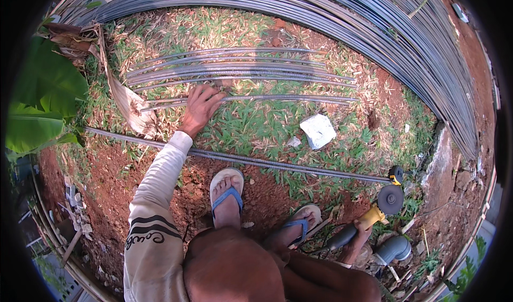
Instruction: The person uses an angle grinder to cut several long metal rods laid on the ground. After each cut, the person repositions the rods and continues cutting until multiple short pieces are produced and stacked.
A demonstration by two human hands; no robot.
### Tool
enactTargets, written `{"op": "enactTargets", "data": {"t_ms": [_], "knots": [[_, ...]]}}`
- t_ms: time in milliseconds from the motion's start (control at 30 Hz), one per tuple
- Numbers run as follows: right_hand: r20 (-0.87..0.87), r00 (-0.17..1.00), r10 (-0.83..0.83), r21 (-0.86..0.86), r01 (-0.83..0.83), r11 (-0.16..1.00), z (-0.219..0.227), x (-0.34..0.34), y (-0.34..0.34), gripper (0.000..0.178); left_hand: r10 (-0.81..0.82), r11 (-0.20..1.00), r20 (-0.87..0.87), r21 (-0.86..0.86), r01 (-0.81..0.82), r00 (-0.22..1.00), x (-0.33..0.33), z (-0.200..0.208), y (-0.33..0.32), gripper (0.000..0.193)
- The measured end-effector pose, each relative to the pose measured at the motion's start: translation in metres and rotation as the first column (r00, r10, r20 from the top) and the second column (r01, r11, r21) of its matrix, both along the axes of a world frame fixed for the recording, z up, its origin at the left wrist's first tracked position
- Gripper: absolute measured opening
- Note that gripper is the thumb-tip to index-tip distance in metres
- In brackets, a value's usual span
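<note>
Hands are set well apart: the left hand (202, 108) is laid over a short pair of thin grey steel bars (288, 97) on the ground, while the right hand (359, 241) is closed around a yellow angle grinder with a grey handle and a dark round disc (370, 216). Whether the pair is gripped by the left fingers or only pressed cannot be told, since their undersides are hidden. The grinder is held low at the right, beside the bent leg, presumably so that the bars can be handled clear of its disc. Just beyond the touched pair, a group of similar short steel bars (240, 73) is laid out roughly parallel, probably for easy reach. Nearer the feet, long grey steel bars (288, 167) are stretched along the edge of the grass, with a black-and-yellow tape measure (395, 175) placed at their right end, close to the disc. A rough white block (318, 131) is set between these rows. Everything is borne by outdoor ground, where patchy green grass (256, 126) strewn with dry blades is met by bare reddish soil (107, 190). The far side is bordered by a large sweep of long steel rods (374, 24), the left by broad green leaves (45, 93).
</note>
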State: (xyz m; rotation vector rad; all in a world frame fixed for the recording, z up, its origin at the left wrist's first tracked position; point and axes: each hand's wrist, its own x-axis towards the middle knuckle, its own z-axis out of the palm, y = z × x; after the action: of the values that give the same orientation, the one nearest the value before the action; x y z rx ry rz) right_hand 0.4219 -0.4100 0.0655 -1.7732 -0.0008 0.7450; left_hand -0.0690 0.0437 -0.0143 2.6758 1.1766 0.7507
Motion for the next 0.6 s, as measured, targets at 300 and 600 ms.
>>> {"op": "enactTargets", "data": {"t_ms": [300,600], "knots": [[0.048,0.999,-0.006,-0.036,0.008,0.999,0.004,-0.005,0.011,0.057,-0.082,0.976,-0.031,-0.203,0.074,0.996,0.025,-0.005,-0.044,0.028],[0.046,0.999,0.025,-0.037,-0.023,0.999,0.015,-0.011,0.017,0.054,0.008,0.988,-0.044,-0.151,-0.015,0.999,0.041,-0.002,-0.059,0.037]]}}
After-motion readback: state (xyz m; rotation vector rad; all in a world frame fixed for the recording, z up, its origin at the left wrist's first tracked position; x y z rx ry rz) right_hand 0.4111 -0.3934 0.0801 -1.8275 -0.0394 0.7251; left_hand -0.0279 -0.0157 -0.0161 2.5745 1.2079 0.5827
